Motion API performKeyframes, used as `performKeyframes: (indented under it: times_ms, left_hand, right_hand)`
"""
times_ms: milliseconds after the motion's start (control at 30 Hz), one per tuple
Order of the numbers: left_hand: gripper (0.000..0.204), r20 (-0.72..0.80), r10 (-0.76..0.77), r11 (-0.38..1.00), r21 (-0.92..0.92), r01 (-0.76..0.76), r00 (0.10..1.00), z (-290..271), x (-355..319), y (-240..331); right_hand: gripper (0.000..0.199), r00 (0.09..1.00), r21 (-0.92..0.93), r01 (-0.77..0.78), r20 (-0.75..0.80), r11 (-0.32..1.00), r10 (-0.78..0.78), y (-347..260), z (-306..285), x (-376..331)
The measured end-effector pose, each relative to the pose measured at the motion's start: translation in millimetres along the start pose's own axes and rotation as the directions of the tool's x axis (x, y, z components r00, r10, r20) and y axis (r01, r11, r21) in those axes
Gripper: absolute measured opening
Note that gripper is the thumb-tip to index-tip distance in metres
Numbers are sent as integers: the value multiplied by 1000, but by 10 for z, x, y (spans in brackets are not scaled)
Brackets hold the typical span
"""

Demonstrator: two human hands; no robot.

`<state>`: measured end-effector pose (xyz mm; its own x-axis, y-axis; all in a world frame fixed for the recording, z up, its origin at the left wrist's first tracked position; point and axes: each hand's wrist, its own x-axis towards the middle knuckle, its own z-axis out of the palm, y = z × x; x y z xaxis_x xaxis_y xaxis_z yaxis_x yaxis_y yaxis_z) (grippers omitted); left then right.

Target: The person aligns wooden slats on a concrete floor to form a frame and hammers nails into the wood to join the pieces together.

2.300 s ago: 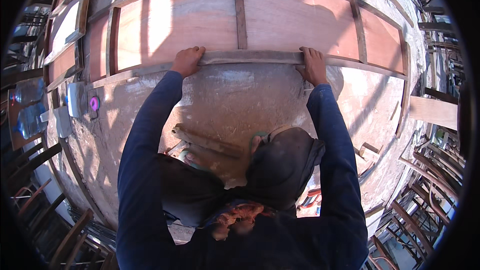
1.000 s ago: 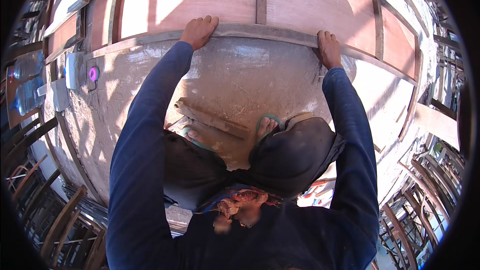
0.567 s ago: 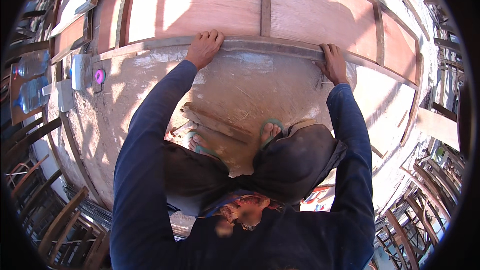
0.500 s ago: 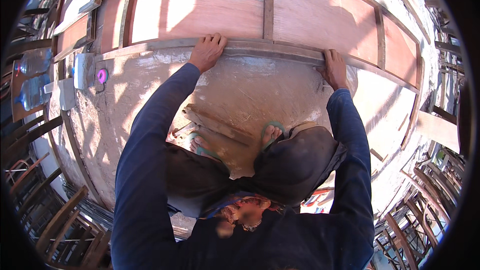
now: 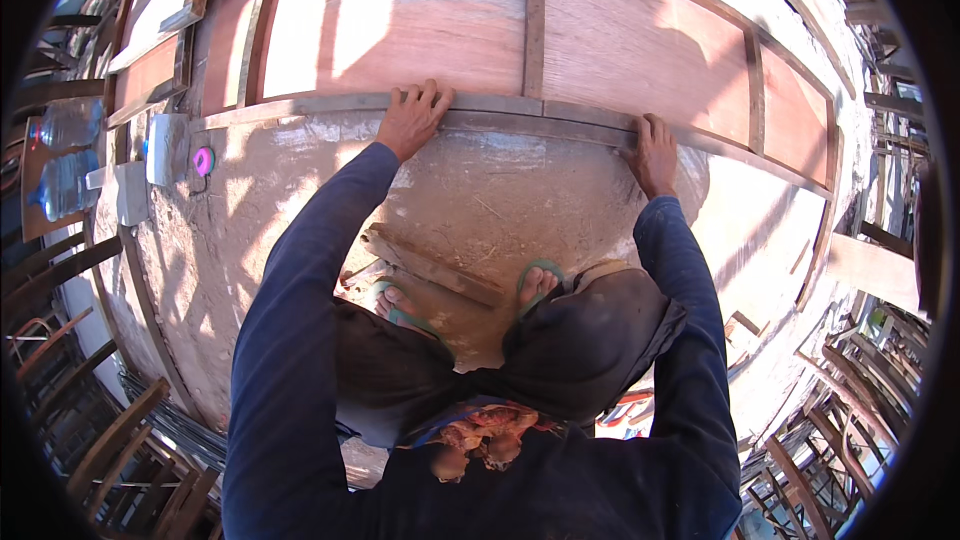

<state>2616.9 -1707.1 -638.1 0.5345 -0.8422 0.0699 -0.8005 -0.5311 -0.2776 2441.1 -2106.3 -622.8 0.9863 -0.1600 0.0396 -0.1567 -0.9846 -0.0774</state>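
Two hands hold a wood strip (image 5: 545, 128) down along the near edge of the big pink panel (image 5: 440, 25), a little right of its left end. The left hand (image 5: 412, 122) comes first. Its fingers are bent over the strip's left end, close together, but I cannot see its thumb. The right hand (image 5: 652, 153) is bent over the strip's right end, nearer to the panel's right side, and it looks narrow too.

The strip could slip off the panel's edge if one hand pushes harder than the other. It could also end up crooked, because a thin dark gap shows between it and the panel near the right hand. Fingers might get pinched in there, or pick up a splinter if the wood is rough.

Now the counting. Left of the panel there are two clear bottles (image 5: 68, 183), then one pink round thing (image 5: 203, 161) just off the panel's near left corner. Three bars (image 5: 535, 20) cross inside the panel. On its near side are two feet (image 5: 540, 283) in green sandals, with at least one old wood piece (image 5: 435, 267) on the ground between them.
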Motion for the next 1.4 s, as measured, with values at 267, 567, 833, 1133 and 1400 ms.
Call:
performKeyframes:
  times_ms: [267, 567, 833, 1133, 1400]
  left_hand:
    - [82, 187, 47, 999, 16, -51, 981, -11, 51, -18]
    - [85, 259, 3, 999, -41, 8, 966, 107, 22, 47]
    - [84, 143, 103, 995, -27, -100, 984, 30, 33, 65]
    - [82, 176, 141, 985, -119, -122, 974, -74, 98, 146]
    - [72, 236, 142, 989, -65, -130, 961, -131, 150, 221]
  right_hand:
    - [88, 978, -225, 163, 167, 960, -127, 52, 25, 40]
    - [82, 969, -360, 150, 236, 921, -66, -213, 81, 18]
    - [73, 962, -117, 251, 135, 961, -235, -857, 77, 44]
    - [53, 976, -317, 208, 133, 925, -174, -960, 207, 85]
    - [49, 981, -372, 176, 141, 911, -132, -1050, 223, 123]
